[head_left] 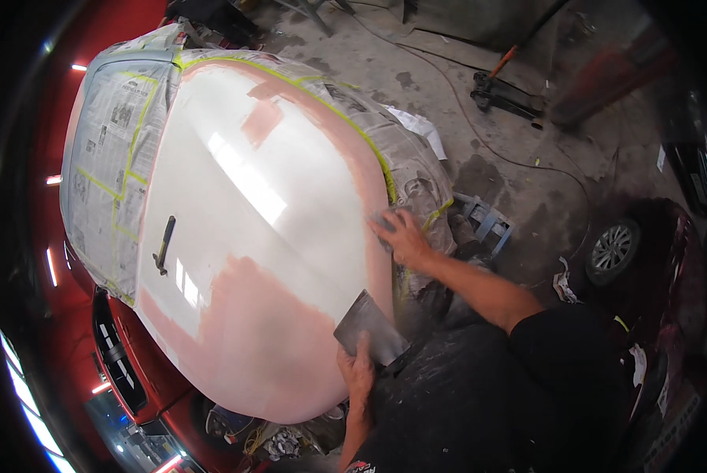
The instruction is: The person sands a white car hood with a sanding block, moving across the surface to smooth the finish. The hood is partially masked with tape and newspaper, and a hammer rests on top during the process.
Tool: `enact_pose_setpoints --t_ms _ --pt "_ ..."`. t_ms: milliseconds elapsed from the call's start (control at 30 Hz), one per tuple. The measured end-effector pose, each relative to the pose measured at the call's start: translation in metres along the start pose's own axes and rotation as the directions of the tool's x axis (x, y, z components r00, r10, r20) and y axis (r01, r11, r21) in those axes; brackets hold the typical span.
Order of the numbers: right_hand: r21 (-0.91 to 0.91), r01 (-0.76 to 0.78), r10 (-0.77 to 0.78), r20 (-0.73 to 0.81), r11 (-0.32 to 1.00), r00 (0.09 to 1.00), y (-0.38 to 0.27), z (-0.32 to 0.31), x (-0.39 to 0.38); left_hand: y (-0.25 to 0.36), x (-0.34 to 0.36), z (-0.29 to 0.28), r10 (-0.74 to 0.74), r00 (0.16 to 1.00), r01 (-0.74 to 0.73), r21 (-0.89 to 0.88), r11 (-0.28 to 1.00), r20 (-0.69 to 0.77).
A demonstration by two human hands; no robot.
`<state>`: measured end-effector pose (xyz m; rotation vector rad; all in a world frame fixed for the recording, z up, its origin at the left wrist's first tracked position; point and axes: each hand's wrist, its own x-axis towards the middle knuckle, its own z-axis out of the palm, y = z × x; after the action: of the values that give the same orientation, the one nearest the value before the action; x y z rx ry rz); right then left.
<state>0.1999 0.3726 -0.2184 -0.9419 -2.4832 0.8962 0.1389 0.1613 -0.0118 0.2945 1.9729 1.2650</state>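
Note:
A car hood (290,236), white with patches of pink filler or primer, fills the middle of the view. My left hand (359,366) grips the lower edge of a flat, dark grey rectangular sheet (371,327), thumb on its face; it is held over the hood's near edge. My right hand (403,236) presses a small dark grey piece (382,224) to the pink hood edge, its fingers bent over it. What that piece is does not show clearly. A thin black-handled tool (164,246) lies on the hood near the windshield.
Newspaper masking (121,134) with yellow-green tape covers the windshield and the fender. A floor jack (505,98) with an orange-marked handle and a hose (479,138) are on the concrete floor. A red vehicle (132,355) stands at lower left, a dark red car's wheel (613,251) at right.

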Motion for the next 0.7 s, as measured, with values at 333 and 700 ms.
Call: enact_pose_setpoints --t_ms 333,700 --pt "0.225 -0.096 0.029 0.284 0.970 0.958 -0.036 0.010 -0.074 0.004 0.005 0.005 0.030 0.998 -0.032 -0.028 0.999 -0.059" --pt "0.413 0.387 -0.530 0.322 0.824 0.784 -0.056 -0.173 -0.097 0.028 0.040 0.020 -0.284 0.956 0.282 -0.472 0.835 0.069"
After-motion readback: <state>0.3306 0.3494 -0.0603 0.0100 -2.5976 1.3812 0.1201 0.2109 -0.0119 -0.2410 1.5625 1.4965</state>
